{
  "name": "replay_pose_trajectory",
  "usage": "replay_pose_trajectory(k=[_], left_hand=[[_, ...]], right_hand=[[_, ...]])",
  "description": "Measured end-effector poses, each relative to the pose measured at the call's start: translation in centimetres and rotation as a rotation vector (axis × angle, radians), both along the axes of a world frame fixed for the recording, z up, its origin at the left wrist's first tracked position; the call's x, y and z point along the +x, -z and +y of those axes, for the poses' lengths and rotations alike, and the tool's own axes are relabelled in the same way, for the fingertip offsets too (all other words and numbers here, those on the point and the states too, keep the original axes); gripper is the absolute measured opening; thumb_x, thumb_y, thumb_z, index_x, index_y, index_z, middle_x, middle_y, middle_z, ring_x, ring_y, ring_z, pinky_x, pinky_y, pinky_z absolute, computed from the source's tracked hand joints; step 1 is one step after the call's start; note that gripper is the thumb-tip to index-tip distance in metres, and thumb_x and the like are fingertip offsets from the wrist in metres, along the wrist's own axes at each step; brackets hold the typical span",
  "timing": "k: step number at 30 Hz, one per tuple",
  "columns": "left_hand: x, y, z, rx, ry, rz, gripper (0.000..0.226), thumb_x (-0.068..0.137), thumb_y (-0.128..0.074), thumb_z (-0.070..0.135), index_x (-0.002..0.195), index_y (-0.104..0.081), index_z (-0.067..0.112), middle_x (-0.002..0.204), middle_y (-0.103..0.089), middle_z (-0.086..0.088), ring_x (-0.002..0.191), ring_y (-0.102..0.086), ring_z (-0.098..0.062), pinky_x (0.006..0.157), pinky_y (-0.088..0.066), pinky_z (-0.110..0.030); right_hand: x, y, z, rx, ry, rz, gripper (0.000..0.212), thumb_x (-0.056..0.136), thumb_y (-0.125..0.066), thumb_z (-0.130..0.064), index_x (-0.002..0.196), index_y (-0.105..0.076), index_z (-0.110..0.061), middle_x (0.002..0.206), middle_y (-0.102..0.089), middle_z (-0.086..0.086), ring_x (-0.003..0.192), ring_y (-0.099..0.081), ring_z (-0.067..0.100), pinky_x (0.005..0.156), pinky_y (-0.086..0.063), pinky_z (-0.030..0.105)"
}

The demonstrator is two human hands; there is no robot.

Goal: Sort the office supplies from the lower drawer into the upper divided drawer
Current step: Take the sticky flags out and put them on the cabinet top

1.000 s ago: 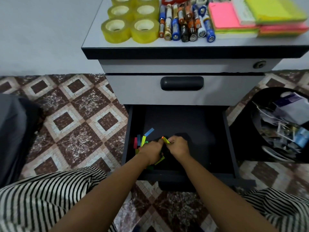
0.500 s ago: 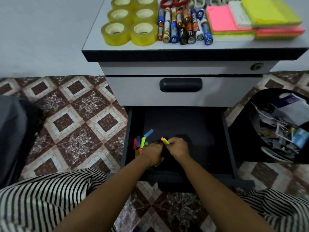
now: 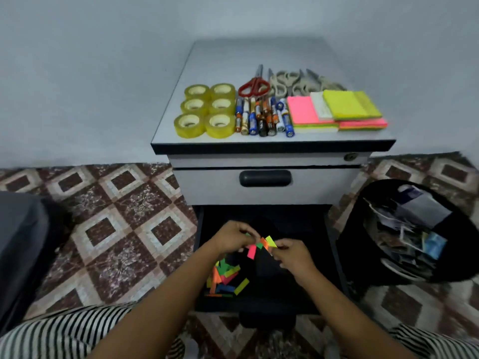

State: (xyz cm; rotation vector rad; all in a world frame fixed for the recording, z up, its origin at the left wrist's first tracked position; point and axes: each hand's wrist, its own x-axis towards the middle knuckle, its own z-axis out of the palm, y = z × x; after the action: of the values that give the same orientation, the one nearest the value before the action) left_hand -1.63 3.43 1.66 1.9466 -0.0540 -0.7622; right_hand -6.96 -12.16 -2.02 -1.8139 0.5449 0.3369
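Above the open lower drawer (image 3: 290,221), the left hand (image 3: 230,239) and right hand (image 3: 294,257) both pinch a fan of coloured strips (image 3: 260,246) between their fingertips. A loose pile (image 3: 226,278) lies under the left wrist.

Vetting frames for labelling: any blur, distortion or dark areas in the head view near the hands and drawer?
Head view: left hand, right hand and the strips they pinch are motion-smeared, with soft outlines; drawer interior near black, only the loose strips read by colour; wide-angle warp leaves the floor line unlevel either side of the cabinet; its top evenly lit, no glare.
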Motion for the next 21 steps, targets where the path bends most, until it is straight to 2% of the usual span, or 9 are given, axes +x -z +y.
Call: replay_pose_trajectory(k=[4,7,12,16,21], left_hand=[[0.4,-4.5,-0.7,-0.146,-0.061,0.004,0.013,0.085,-0.064,0.000,0.078,-0.069,0.010,0.057,-0.061,0.004,0.046,-0.049,0.000,0.048,-0.040,-0.015],[0.5,-8.3,-1.4,-0.235,-0.089,-0.012,0.011,0.085,-0.064,0.001,0.081,-0.070,0.008,0.059,-0.064,0.003,0.049,-0.052,-0.001,0.051,-0.041,-0.016],[0.7,-13.8,-2.3,-0.384,-0.144,-0.017,0.012,0.088,-0.061,0.001,0.082,-0.069,0.008,0.058,-0.066,0.003,0.048,-0.055,-0.001,0.050,-0.045,-0.013],[1.1,-17.6,-2.0,-0.414,-0.148,-0.052,0.011,0.089,-0.059,0.000,0.086,-0.069,0.005,0.059,-0.066,0.001,0.050,-0.057,-0.003,0.052,-0.047,-0.015],[2.9,-20.9,-1.4,-0.332,-0.167,-0.214,0.012,0.087,-0.060,-0.001,0.084,-0.067,0.008,0.075,-0.065,-0.005,0.064,-0.060,-0.010,0.065,-0.051,-0.021]], right_hand=[[-1.2,-5.1,-2.1,0.097,-0.001,-0.055,0.011,0.091,-0.059,-0.007,0.082,-0.065,-0.008,0.063,-0.051,0.003,0.057,-0.046,0.009,0.047,-0.037,0.014],[-1.4,-9.5,-2.8,0.114,-0.006,-0.136,0.016,0.093,-0.056,-0.010,0.082,-0.068,-0.012,0.065,-0.054,0.001,0.063,-0.049,0.009,0.054,-0.042,0.015],[-0.7,-15.4,-2.5,0.166,0.022,-0.227,0.016,0.095,-0.051,-0.009,0.098,-0.067,-0.007,0.069,-0.054,0.004,0.066,-0.051,0.010,0.057,-0.043,0.017],[0.6,-19.2,-1.8,0.154,0.055,-0.299,0.018,0.095,-0.052,-0.006,0.087,-0.067,-0.008,0.064,-0.053,0.004,0.059,-0.047,0.011,0.053,-0.041,0.018],[3.7,-23.0,-1.4,0.050,0.081,-0.404,0.020,0.092,-0.056,-0.005,0.109,-0.066,-0.002,0.067,-0.058,0.005,0.061,-0.051,0.013,0.055,-0.043,0.021]])
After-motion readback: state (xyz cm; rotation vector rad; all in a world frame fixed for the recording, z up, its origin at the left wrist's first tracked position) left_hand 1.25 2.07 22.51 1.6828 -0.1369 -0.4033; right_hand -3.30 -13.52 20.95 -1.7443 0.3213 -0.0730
